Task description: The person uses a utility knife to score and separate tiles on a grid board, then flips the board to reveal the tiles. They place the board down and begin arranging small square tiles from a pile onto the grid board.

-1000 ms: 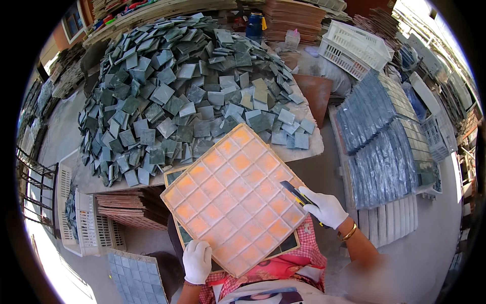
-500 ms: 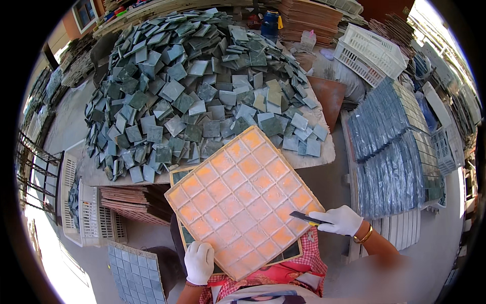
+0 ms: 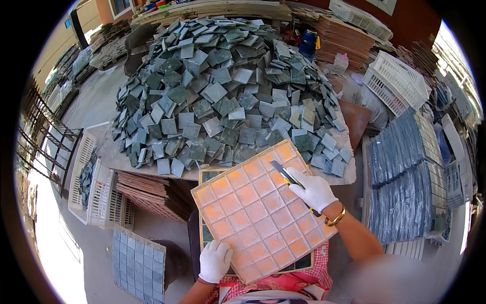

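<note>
Lap: a red checked apron (image 3: pixel 323 263) under the work, with a framed panel of dark tiles (image 3: pixel 304 262) lying on it, mostly covered.
Left hand: gloved in white (image 3: pixel 215 261), its grip narrow, fingers curled over the near left edge of the grid panel, close to the nearest corner.
Grid panel: square, pink and orange with raised ribs (image 3: pixel 258 223), turned askew on top of the framed panel; in view, its far corner overlaps the near edge of the tabletop (image 3: pixel 343 177).
Right hand: gloved in white (image 3: pixel 313 191), its grip closed around a knife (image 3: pixel 289 177) above the panel's far right edge; whether the blade touches cannot be told.
Floor, left: a grey tiled panel (image 3: pixel 139 263) leaning against something dark, and a white crate (image 3: pixel 104 195) holding tiles beside the tabletop's near left corner.
Below the tabletop: a stack of reddish boards (image 3: pixel 152 195) under its near edge.
Tabletop: a heap of grey-green square tiles (image 3: pixel 217 96) spreading from its far edge almost to the near right corner.
Right side: wrapped tile stacks (image 3: pixel 397 177), well apart from the tabletop's right edge.
Beyond the far right corner: a blue container (image 3: pixel 307 45).
</note>
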`<move>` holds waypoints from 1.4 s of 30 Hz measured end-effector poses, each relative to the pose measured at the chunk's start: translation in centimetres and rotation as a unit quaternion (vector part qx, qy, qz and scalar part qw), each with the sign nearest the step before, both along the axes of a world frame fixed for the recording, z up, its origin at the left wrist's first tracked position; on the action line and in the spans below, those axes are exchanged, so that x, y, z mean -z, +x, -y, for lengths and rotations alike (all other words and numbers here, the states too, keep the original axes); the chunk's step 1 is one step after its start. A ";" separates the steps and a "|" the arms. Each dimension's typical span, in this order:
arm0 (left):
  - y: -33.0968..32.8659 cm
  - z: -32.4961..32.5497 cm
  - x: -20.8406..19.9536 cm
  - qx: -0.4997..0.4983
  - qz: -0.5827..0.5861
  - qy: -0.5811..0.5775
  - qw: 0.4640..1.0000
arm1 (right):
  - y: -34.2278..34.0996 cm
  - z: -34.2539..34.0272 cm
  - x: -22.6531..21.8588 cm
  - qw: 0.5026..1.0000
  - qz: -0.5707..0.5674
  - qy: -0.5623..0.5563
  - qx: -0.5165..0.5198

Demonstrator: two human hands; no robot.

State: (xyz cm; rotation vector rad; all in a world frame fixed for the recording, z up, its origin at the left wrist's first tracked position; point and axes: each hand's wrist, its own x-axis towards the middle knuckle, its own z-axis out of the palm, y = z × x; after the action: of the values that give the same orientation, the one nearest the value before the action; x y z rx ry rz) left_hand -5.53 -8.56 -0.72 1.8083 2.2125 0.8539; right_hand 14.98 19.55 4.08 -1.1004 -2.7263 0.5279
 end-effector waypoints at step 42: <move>-3.0 2.4 -0.5 -0.086 0.229 0.073 0.967 | 18.0 2.1 2.3 0.324 -0.671 -0.637 0.198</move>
State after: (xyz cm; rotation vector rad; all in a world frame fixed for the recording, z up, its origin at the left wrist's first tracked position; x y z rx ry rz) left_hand -8.56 -10.94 -0.23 1.3055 2.0585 1.3449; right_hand 33.02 17.46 1.75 -0.5723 -0.1439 2.1600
